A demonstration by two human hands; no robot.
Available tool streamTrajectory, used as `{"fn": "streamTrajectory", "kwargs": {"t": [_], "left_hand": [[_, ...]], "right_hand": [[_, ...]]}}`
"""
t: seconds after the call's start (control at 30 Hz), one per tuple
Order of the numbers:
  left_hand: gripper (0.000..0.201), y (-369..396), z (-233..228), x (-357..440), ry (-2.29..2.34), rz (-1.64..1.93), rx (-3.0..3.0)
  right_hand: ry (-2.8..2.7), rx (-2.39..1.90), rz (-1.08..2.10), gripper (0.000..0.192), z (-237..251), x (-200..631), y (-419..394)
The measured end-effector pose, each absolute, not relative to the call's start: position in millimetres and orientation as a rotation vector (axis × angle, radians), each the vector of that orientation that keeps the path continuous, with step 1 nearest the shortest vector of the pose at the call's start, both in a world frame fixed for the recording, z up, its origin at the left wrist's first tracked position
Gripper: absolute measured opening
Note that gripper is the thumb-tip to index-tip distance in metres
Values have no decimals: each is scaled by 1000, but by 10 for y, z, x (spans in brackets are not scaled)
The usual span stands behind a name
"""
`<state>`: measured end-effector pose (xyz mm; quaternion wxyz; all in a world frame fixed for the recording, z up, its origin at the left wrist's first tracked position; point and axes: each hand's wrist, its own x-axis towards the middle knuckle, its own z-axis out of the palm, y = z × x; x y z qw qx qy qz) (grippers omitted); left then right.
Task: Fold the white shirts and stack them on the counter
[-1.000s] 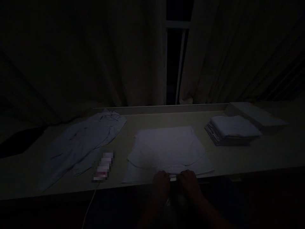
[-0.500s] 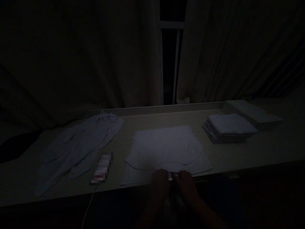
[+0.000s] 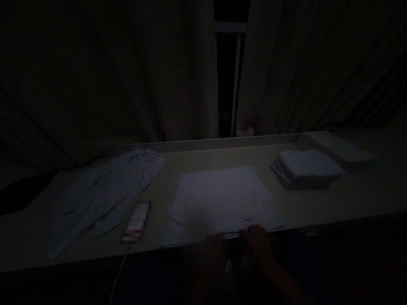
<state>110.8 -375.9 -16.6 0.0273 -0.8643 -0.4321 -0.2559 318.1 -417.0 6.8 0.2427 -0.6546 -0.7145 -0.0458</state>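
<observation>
Head view, very dim: both hands sit at the near edge of the table (image 3: pixel 318 207), on the hem of a white T-shirt (image 3: pixel 219 195) spread flat at centre. Compared with half a second ago, the left hand (image 3: pixel 213 250) has dropped slightly toward the table edge, and the right hand (image 3: pixel 257 242) has shifted a little rightward, so the hands now stand slightly further apart. Fingers curl over the hem; whether they pinch the cloth cannot be told in this light.

Surroundings: a light garment (image 3: pixel 104 190) lies spread at left, well apart. A small blurred object (image 3: pixel 136 221) with a trailing cable lies between garment and T-shirt. A folded stack (image 3: pixel 307 169) stands at right. Nothing lies on the T-shirt.
</observation>
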Motion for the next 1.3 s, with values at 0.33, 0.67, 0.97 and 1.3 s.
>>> {"fn": "streamTrajectory", "kwargs": {"t": [0.33, 0.67, 0.97, 1.3], "left_hand": [[35, -3335, 229, 1308, -1325, -505, -2854], [56, -3112, 251, 1068, -1045, -361, -2992], [52, -2954, 184, 618, -980, -331, -2965], [34, -2428, 821, 895, -1381, -526, -3145]], "right_hand": [[-1999, -1795, -124, 6, 124, 2986, -3925], [-1967, -1794, -115, 41, 78, 3148, -3908], [-2076, -1664, -143, 42, -177, 3471, -3906], [-2282, -1824, 247, 29, 729, 3730, -3244]]}}
